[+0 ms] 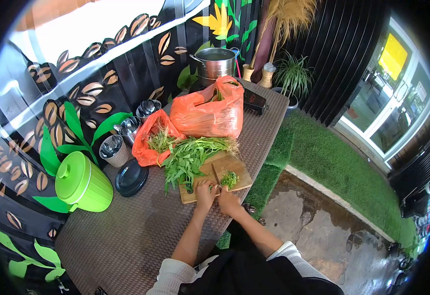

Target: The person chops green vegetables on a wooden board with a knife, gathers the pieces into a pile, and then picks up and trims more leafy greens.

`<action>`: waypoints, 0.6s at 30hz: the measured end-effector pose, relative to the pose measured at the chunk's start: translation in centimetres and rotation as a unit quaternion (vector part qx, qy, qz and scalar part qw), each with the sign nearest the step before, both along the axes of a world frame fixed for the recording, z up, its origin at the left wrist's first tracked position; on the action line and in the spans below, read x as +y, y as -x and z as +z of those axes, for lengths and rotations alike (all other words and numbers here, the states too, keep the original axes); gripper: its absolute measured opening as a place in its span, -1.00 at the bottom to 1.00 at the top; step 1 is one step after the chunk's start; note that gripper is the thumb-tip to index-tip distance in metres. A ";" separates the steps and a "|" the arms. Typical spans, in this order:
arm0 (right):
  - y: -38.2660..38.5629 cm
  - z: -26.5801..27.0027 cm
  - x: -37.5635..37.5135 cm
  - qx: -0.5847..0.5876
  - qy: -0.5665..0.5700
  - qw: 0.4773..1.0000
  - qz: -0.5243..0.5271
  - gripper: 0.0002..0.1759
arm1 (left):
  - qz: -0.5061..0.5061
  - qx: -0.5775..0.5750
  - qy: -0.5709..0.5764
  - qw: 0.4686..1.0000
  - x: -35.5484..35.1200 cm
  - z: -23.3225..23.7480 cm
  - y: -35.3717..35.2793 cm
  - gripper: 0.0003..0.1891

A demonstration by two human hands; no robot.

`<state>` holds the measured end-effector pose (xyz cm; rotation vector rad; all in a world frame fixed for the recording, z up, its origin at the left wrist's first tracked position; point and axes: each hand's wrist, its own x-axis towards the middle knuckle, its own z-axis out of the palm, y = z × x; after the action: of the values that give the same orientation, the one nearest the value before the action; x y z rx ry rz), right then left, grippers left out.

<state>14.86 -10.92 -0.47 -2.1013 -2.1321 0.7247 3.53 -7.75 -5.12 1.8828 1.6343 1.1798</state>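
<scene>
The largest thing is the brown woven-textured table [141, 231], with a steel pot [216, 64] at its far end. A big orange plastic bag [207, 120] bulges near the middle, its contents mostly hidden by the film. Left of it, against the mural wall, stands a lime-green lidded bucket [87, 184]. A smaller orange bag [141, 151] gapes open, showing thin, rooty stems.

The wooden cutting board [242, 169] lies close to the table's edge, probably so that both arms reach it easily. Long leafy greens [183, 160] spread over its far left side and onto the table, root ends to the right, seemingly kept within reach yet out of the blade's way.

The left hand [205, 191] rests low on the board beside the knife [216, 173], fingers bent and close together, perhaps to steady something; their tips are tucked from sight, so I cannot tell whether they grip anything. The right hand [230, 201] is clamped around the knife's handle, which it covers, with the blade pointing away from the body. Smallest is the heap of chopped greens [230, 179], right of the blade. Whatever lies beneath the left palm is hard to make out.
</scene>
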 end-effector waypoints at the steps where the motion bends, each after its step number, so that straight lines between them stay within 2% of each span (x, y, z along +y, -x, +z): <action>1: 0.3 -0.1 0.0 -0.002 0.000 1.000 0.001 -0.67 | 0.009 0.014 0.010 1.000 -0.1 0.1 0.0 -0.91; 3: 1.0 -0.1 0.0 0.004 -0.004 1.000 -0.027 -0.67 | 0.009 0.009 -0.003 1.000 -0.2 0.2 -0.1 -0.91; 6: -0.1 0.4 1.3 0.034 0.000 0.999 -0.012 -0.68 | 0.010 -0.002 -0.011 1.000 -0.6 0.3 -0.1 -0.92; 10: 0.0 0.2 0.0 0.015 0.002 1.000 0.006 -0.69 | 0.015 -0.008 -0.027 0.999 -0.6 0.7 -0.2 -0.93; 12: 1.1 0.0 -0.8 0.010 0.021 0.999 -0.042 -0.69 | 0.021 -0.004 -0.025 0.999 -0.5 0.4 -0.2 -0.93; 15: 1.0 0.3 0.6 0.040 -0.012 0.999 -0.035 -0.68 | 0.019 -0.002 -0.026 0.999 -0.4 0.1 0.0 -0.93; 18: -0.1 0.7 1.6 0.054 0.009 0.998 0.000 -0.69 | 0.011 -0.007 -0.035 0.999 -0.5 0.0 0.0 -0.92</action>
<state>14.99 -9.36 0.20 -2.0198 -2.0779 0.8402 3.58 -8.21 -5.13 1.8981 1.6305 1.2724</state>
